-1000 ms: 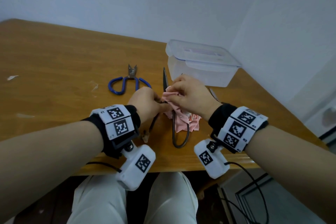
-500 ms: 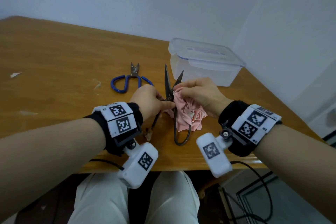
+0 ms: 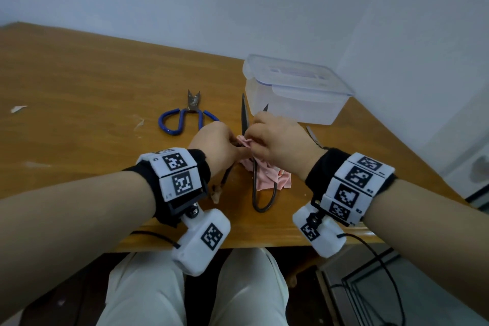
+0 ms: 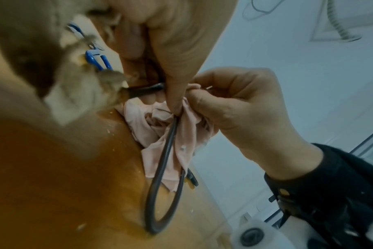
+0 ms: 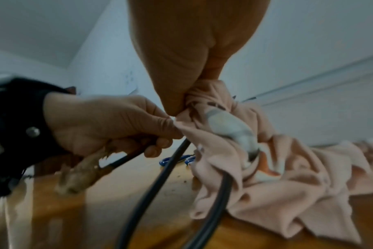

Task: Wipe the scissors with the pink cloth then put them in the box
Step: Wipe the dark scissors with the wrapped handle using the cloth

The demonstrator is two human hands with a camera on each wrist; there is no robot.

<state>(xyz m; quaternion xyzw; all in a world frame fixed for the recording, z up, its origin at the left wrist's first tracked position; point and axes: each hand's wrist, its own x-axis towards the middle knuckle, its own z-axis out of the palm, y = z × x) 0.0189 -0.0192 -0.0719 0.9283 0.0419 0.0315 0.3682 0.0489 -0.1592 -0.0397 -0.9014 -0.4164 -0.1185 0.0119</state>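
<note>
Black scissors held over the near middle of the wooden table, blades parted and pointing toward 12 o'clock, loop handles trailing toward 6 o'clock with the right-hand loop resting on the tabletop. Left hand curled around the left handle, fingers closed on the dark bar just above its frayed, pale wrapping. Right hand pinching a bunch of the pink cloth against the scissors near the pivot, thumb and fingertips pressed together on the fabric; rest of the cloth draped down over the right loop and crumpled on the table at 6 o'clock of that hand. Clear plastic box with its lid on standing at 1 o'clock of the hands, just beyond the blade tips. Blue-handled scissors lying flat at 11 o'clock of the left hand, apart from it. Small metal blade tip showing past the right wrist at 3 o'clock, otherwise hidden. Pale scraps scattered on the wood toward 9 o'clock.
</note>
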